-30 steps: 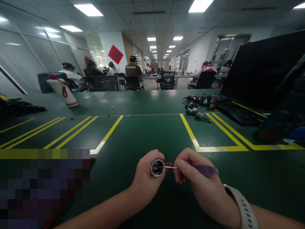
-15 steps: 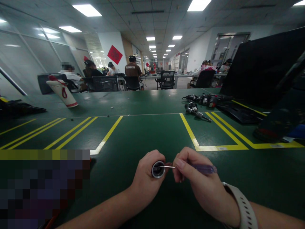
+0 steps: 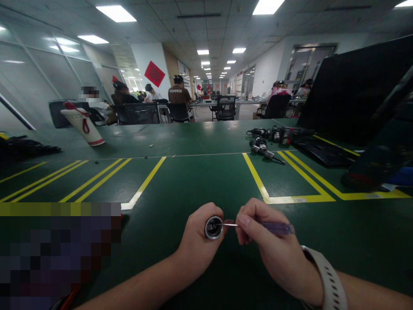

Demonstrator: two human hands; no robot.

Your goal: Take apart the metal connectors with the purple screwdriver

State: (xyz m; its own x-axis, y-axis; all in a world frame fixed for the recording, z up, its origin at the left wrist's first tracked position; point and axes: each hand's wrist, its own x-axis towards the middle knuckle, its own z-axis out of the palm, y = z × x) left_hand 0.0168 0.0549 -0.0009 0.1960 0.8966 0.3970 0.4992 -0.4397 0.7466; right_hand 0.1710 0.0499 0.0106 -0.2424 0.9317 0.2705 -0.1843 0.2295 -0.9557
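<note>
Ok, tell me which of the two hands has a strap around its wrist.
The right hand, holding the purple-handled tool: a pale strap circles its wrist, while the left hand shows none.

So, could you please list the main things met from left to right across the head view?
Cream cylinder with red cord, silver-rimmed round hollow part, tool with purple translucent handle, pale perforated wrist strap.
</note>
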